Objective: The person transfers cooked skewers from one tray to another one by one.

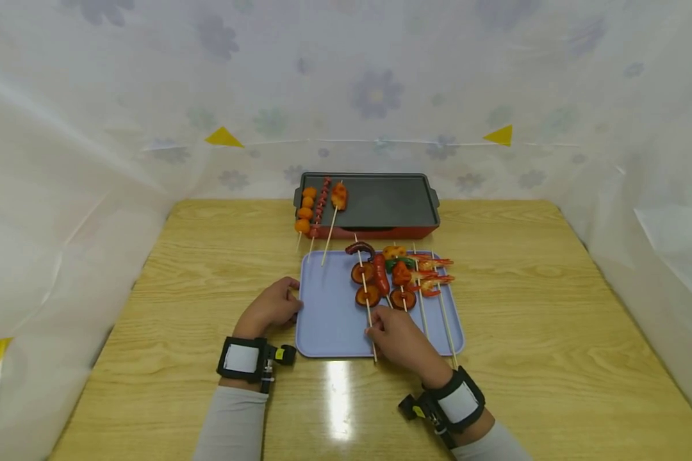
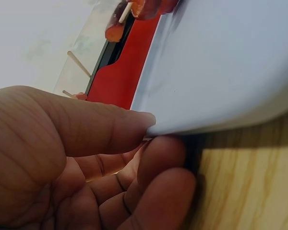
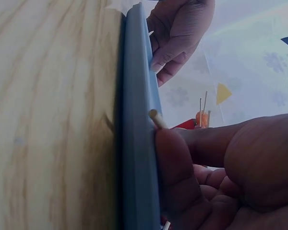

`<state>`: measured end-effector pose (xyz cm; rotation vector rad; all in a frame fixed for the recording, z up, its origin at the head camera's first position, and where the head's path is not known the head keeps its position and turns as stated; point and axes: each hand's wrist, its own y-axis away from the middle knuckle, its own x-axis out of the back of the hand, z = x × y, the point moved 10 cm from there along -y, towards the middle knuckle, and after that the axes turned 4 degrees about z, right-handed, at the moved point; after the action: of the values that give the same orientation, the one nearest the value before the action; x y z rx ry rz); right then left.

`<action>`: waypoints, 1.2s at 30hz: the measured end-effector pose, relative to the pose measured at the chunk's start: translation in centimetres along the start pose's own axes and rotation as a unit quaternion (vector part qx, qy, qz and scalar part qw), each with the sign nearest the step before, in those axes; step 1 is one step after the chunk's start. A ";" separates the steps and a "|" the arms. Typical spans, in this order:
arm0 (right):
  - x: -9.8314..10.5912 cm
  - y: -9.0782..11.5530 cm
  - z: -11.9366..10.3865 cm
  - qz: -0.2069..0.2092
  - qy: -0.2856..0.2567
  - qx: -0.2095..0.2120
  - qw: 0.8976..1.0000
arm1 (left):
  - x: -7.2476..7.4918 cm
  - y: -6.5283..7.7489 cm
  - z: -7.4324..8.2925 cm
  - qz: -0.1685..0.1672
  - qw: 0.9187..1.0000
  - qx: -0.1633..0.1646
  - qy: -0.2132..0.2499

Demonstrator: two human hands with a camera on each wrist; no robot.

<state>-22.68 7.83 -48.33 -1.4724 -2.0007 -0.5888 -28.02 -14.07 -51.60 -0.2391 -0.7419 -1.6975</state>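
Note:
A pale blue tray [image 1: 329, 323] lies on the table. At its left rim is my left hand [image 1: 271, 304]; in the left wrist view the thumb [image 2: 120, 129] lies on top of the rim and the fingers curl beneath. My right hand [image 1: 402, 336], over the tray's front part, pinches the stick of a skewer [image 1: 368, 296] bearing a dark curled sausage and two round brown-edged slices. In the right wrist view the stick's blunt end [image 3: 156, 117] pokes out past the fingers. Beside it on the tray lie a red sausage skewer [image 1: 382, 276], a mixed skewer [image 1: 402, 275] and shrimp skewers [image 1: 429, 286].
Behind the tray stands a red grill with a dark plate [image 1: 386, 198]. On its left side lie an orange ball skewer [image 1: 304, 214], a skewer of small red pieces [image 1: 321, 203] and a browned meat skewer [image 1: 339, 196], sticks toward the tray. A flowered plastic sheet [image 1: 375, 96] surrounds the table.

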 end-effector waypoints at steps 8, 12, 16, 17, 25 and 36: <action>-0.3 -0.1 0.4 -0.009 -0.014 -0.016 1.000 | 0.0 0.0 0.1 -0.002 1.000 0.001 0.001; -0.4 -0.2 0.4 -0.011 -0.017 -0.018 1.000 | 0.1 0.0 0.2 -0.001 1.000 0.000 0.002; -0.5 -0.3 0.5 -0.011 -0.009 -0.016 1.000 | 0.0 0.1 0.2 -0.002 1.000 0.001 -0.003; -0.5 -0.3 0.4 -0.011 -0.006 -0.015 1.000 | 0.0 0.1 0.2 -0.002 1.000 0.003 -0.003; -0.3 -0.2 0.1 -0.008 0.008 -0.010 1.000 | 0.0 0.2 0.2 -0.003 1.000 0.007 0.006; -0.3 0.1 0.1 0.016 -0.030 -0.025 0.999 | -0.1 0.2 0.1 -0.005 1.000 0.005 0.009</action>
<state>-22.58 7.72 -48.63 -1.5666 -2.0163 -0.5925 -27.84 -13.92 -51.57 -0.2139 -0.7388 -1.7030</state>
